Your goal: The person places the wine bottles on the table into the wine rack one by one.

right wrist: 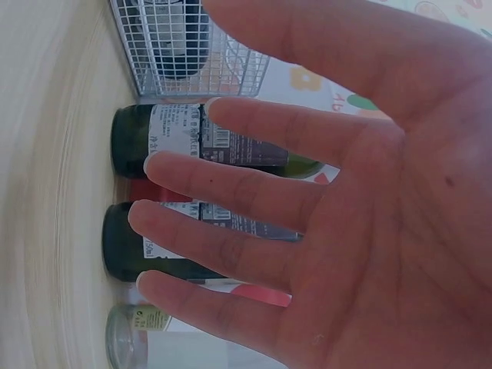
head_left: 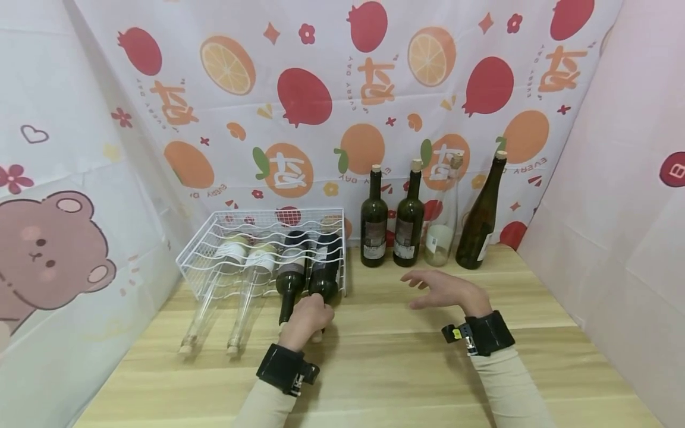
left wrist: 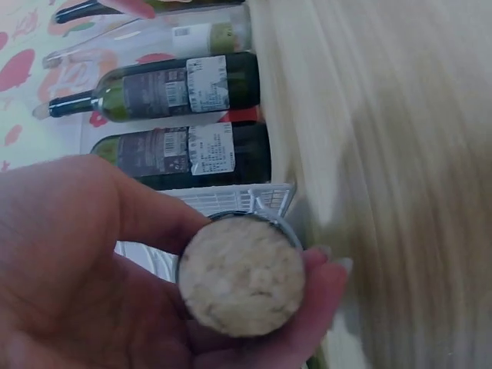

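Note:
My left hand (head_left: 309,318) grips the neck of a dark green wine bottle (head_left: 324,270), which lies in the rightmost slot of a white wire rack (head_left: 344,252). Its cork (left wrist: 242,275) faces the left wrist camera, ringed by the thumb and fingers. Just left of it lies another dark bottle (head_left: 289,282), partly behind the hand. My right hand (head_left: 446,290) hovers above the table with nothing in it, its fingers spread in the right wrist view. Behind that hand stand two dark green bottles (head_left: 374,217) (head_left: 409,217).
Two clear bottles (head_left: 202,312) (head_left: 245,312) lie in the rack's left slots, corked necks pointing toward me. A clear bottle (head_left: 441,223) and a tall brown-green bottle (head_left: 480,217) stand at the back right. A fruit-print cloth (head_left: 332,35) hangs behind the wooden table (head_left: 385,356).

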A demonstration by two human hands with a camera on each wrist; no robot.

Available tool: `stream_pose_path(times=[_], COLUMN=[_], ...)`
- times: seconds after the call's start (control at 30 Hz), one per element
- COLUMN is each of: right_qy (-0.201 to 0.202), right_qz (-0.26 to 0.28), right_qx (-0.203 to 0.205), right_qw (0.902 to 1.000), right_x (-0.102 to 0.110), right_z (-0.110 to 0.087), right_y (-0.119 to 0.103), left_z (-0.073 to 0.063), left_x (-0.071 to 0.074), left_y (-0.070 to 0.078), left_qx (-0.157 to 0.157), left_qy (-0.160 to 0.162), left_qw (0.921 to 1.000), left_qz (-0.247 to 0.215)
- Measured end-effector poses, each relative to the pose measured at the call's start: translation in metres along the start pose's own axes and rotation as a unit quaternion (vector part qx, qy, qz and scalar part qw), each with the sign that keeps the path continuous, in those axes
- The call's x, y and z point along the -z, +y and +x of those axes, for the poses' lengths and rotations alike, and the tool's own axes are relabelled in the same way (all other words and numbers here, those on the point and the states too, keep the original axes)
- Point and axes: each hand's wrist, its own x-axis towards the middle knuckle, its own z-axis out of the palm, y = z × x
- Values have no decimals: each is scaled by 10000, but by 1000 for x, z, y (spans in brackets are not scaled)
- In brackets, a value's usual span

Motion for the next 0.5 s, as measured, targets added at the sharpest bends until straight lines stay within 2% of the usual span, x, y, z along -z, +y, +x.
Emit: stream_pose_path(times=[0.1,0.37,0.5], right_qy=[17,-34,-9], right_qz=[74,99,24], right_qx=[35,2,-1], right_qw=[10000,9999,10000], right_x=[-1,-3,-3], right_z=[0,1,1], right_y=[1,2,2], left_z=[2,3,6], left_x=[2,0,-2], left_y=[-2,-3,-3], left_qx=[5,-191,-268], left_qy=[-31,373,549], left_qw=[10000,9991,9980], left_qz=[51,-52,167])
